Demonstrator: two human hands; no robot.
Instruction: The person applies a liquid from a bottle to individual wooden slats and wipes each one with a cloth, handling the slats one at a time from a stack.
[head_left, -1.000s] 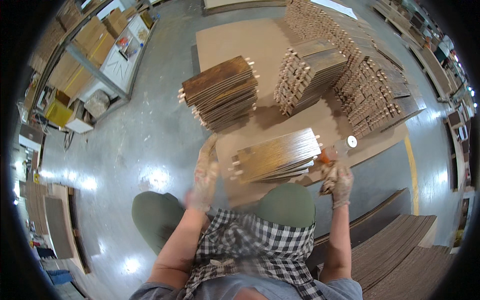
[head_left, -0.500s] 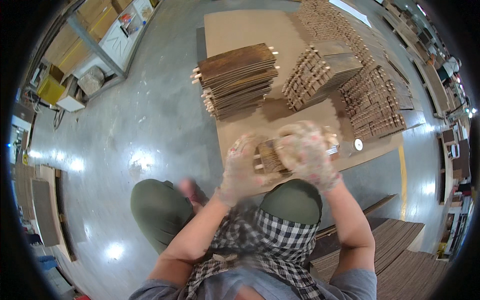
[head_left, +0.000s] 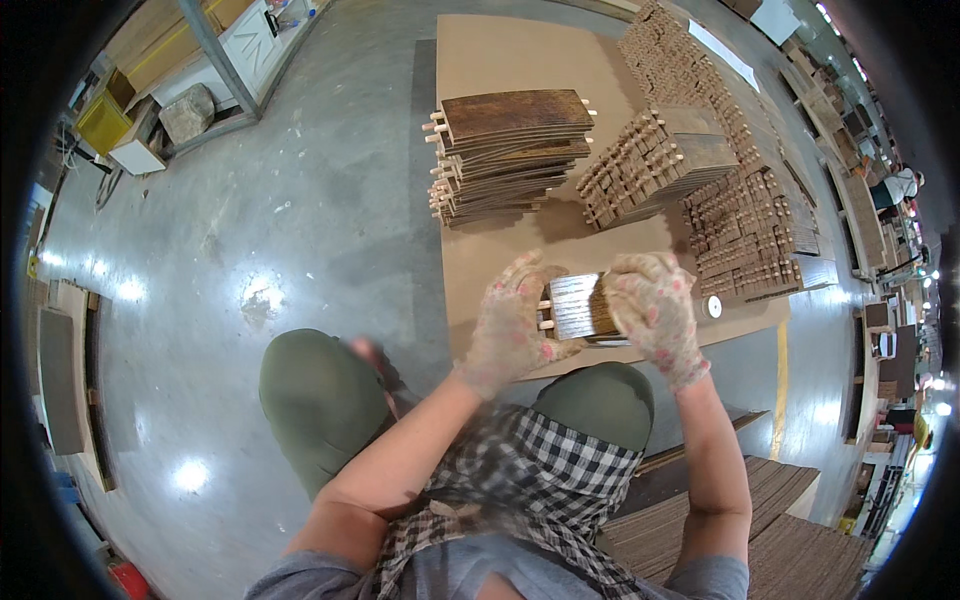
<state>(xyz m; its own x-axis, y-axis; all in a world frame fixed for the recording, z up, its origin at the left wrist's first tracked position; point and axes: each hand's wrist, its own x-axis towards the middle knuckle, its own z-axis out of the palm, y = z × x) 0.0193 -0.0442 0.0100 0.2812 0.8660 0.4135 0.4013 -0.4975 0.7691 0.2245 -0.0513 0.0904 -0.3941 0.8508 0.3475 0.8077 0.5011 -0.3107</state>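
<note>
In front of my knees is a small dark-brown wooden board (head_left: 577, 306), its top shiny with reflected light. Two pale dowels (head_left: 545, 324) stick out of its left end. My left hand (head_left: 500, 328), in a whitish glove with pink spots, is wrapped round that end, thumb along the near edge. Over the board's right part lies my right hand (head_left: 655, 318), gloved alike, with fingers curled down. Whatever is under those fingers is hidden. A stack of similar dowelled boards (head_left: 515, 115) stands beyond my hands, and a second, tilted stack (head_left: 690, 150) is to its right.
Brown cardboard (head_left: 520, 50) covers the floor under the stacks. More piled boards (head_left: 745, 230) stand at the right, near a small white round thing (head_left: 712, 307). Flat brown sheets (head_left: 790, 500) lie by my right elbow. A metal-framed rack (head_left: 215, 60) is at the far left.
My right hand has shifted right along the board, uncovering more of its shiny top. The left hand still holds the dowelled end. The whole view has turned slightly.
</note>
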